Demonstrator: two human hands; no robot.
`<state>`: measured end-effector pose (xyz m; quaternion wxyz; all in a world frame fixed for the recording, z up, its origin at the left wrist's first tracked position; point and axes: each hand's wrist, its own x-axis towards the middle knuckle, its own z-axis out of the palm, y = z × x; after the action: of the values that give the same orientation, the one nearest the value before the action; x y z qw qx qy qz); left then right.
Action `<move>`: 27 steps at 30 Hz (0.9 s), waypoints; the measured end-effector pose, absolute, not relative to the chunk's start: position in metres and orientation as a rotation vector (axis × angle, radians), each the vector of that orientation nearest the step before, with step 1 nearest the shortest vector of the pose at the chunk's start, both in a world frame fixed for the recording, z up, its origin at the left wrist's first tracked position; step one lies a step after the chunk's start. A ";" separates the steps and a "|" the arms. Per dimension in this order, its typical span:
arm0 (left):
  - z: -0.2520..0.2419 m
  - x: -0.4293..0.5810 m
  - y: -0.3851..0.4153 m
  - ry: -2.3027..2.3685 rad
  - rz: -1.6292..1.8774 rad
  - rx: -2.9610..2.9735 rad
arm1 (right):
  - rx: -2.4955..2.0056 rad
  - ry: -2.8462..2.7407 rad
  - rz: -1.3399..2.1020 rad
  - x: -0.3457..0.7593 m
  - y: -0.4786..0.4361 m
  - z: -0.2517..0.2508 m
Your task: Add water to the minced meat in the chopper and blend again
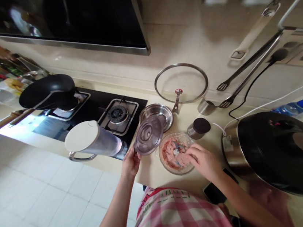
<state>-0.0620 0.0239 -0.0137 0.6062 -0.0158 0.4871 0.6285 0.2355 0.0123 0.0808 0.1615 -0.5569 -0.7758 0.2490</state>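
Observation:
A glass chopper bowl [165, 163] of pink minced meat stands on the counter in front of me, with its blade shaft [176, 150] upright in the middle. My left hand [130, 164] holds the bowl's clear round lid [148, 135] tilted up, just left of the bowl. My right hand [205, 162] rests at the bowl's right rim, fingers curled together over the meat; what they pinch is hidden.
A steel bowl [156, 116] and a glass pot lid [181, 83] sit behind the chopper bowl, with a dark-capped steel jar [199, 128] to the right. A white-lidded jug [91, 140] stands left by the gas hob [96, 111]. A large cooker [280, 149] fills the right. A phone [214, 193] lies at the counter edge.

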 end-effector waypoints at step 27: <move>0.014 -0.190 -0.011 2.167 1.904 0.647 | -1.560 -2.117 0.712 0.228 0.008 0.055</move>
<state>-0.1900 -0.0109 0.0144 0.0925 0.2181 0.7298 0.6414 0.2280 0.0078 0.0547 0.2069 -0.5602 -0.7603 0.2556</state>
